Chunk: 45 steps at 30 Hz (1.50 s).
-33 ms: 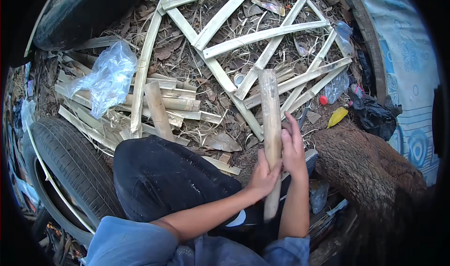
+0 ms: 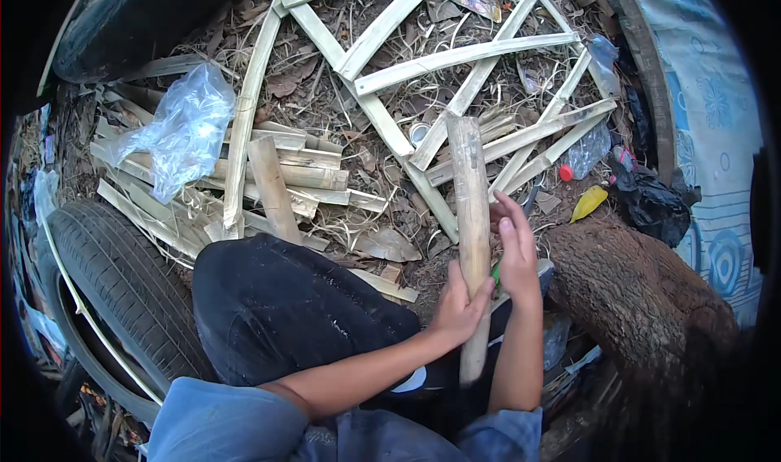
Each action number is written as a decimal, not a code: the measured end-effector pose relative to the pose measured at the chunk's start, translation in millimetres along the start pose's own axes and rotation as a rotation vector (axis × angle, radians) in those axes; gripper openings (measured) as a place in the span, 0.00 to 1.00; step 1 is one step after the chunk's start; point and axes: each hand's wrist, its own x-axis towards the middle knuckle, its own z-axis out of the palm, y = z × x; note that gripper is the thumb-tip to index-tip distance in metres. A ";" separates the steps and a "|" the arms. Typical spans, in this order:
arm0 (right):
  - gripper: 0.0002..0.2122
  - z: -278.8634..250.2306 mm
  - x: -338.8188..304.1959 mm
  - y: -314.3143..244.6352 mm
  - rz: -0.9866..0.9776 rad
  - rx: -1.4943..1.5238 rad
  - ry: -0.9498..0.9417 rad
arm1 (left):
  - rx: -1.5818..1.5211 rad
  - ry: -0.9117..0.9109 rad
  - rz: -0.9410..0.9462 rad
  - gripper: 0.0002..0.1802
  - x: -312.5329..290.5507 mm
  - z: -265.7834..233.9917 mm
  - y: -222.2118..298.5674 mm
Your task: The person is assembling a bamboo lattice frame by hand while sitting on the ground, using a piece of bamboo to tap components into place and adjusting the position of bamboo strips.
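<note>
One wooden stick [image 2: 469, 185] here, left of the tree trunk [image 2: 634, 283]: left hand [image 2: 461, 309] wrapped round it, right hand [image 2: 517, 250] right beside it, can't tell if gripping anything. Looks stiff, kinda light, I'd grab it mid-length.

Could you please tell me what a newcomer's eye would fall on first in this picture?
Probably the thick, pale pole in the middle, gripped by the left hand, with the right hand beside it. Beyond it, a lattice of pale flat strips spreads across the top. At right, a bright yellow leaf stands out by the rough brown trunk, while a black tyre stands at lower left.
</note>
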 end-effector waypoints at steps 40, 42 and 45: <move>0.14 -0.4 133.4 2.1 -0.817 -1.011 -0.272 | -0.122 -0.021 -0.054 0.30 -10.1 -1.8 -3.4; 0.15 -3.1 135.4 7.0 -0.818 -0.996 -0.274 | -0.122 -0.025 -0.047 0.29 -7.9 -2.5 -2.5; 0.18 -4.0 137.1 11.1 -0.828 -0.980 -0.264 | -0.110 -0.031 -0.098 0.28 -4.9 -3.8 1.4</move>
